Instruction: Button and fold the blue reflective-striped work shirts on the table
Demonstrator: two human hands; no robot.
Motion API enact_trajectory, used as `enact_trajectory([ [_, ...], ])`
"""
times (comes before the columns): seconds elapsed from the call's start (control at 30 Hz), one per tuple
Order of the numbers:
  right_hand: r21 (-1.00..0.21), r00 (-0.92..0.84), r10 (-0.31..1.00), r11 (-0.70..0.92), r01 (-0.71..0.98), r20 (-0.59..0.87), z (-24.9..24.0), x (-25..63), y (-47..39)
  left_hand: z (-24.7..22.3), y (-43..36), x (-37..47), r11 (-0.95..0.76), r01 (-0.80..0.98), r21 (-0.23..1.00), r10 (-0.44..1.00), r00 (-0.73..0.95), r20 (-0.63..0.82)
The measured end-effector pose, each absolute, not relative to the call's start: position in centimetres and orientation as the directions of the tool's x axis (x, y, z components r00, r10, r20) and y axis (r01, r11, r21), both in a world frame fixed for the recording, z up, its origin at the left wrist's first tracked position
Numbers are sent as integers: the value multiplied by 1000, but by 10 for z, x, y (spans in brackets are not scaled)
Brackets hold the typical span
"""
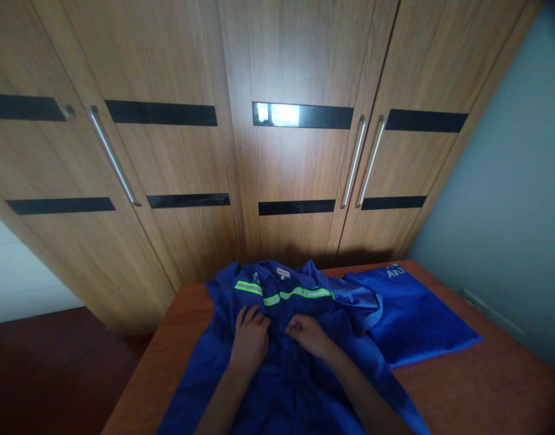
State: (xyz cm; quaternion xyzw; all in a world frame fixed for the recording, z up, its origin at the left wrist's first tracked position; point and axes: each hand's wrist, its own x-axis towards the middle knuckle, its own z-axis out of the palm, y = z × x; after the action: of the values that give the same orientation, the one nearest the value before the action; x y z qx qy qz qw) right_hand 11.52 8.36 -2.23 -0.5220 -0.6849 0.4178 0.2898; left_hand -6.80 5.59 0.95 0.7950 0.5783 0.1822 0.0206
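Observation:
A blue work garment (286,362) with yellow-green and silver reflective stripes lies face up, its collar at the far end and its lower part running out of view toward me. My left hand (252,335) rests on the left of its front, fingers spread over the cloth, the thumb side near the middle line. Across from it, my right hand (311,338) is closed in a pinch close to the front opening. What sits between its fingertips is too small to make out. A pale label (283,272) shows inside the collar.
The garment lies on a reddish-brown wooden table (440,386). To its right is a flat, bright blue bag-like piece (422,320) with pale lettering. Behind the table stands a wooden wardrobe (295,163) with metal handles; a pale wall (499,223) bounds the right side.

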Motion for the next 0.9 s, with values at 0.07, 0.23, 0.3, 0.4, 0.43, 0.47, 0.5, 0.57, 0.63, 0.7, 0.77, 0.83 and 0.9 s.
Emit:
enact_trajectory([
  [0.07,-818,-266,964,135,559,-22,-15,116,84,13,53,-66,-341,920,194,926,292,240],
  [0.23,-647,-144,982,189,739,123,12,99,100,23,71,-56,-402,894,199,912,372,173],
  [0.3,-593,-165,976,219,775,144,18,88,110,26,85,-53,-402,891,212,914,377,152],
  [0.4,-530,-172,980,199,824,101,18,79,121,27,106,-50,-362,904,227,932,348,102],
  [0.43,-512,-160,984,178,840,79,16,78,123,27,112,-49,-347,909,230,938,336,84],
  [0.47,-496,-146,988,155,854,58,14,79,124,26,117,-48,-332,914,232,943,325,68],
  [0.5,-481,-132,990,134,866,38,12,80,125,25,121,-48,-319,919,233,947,316,53],
  [0.57,-456,-109,994,101,884,9,9,84,126,23,127,-47,-295,927,230,955,296,30],
  [0.63,-440,-91,996,77,895,-12,8,87,126,21,132,-45,-270,936,224,961,275,8],
  [0.7,-432,-75,997,56,900,-27,8,87,127,18,136,-44,-246,944,218,967,256,-16],
  [0.77,-432,-60,998,38,901,-37,8,84,130,16,138,-43,-229,950,214,969,243,-42],
  [0.83,-442,-44,998,22,897,-40,7,81,133,15,140,-43,-224,951,213,968,242,-62],
  [0.9,-468,-30,999,8,884,-39,4,78,137,14,140,-43,-227,951,211,966,247,-72],
])
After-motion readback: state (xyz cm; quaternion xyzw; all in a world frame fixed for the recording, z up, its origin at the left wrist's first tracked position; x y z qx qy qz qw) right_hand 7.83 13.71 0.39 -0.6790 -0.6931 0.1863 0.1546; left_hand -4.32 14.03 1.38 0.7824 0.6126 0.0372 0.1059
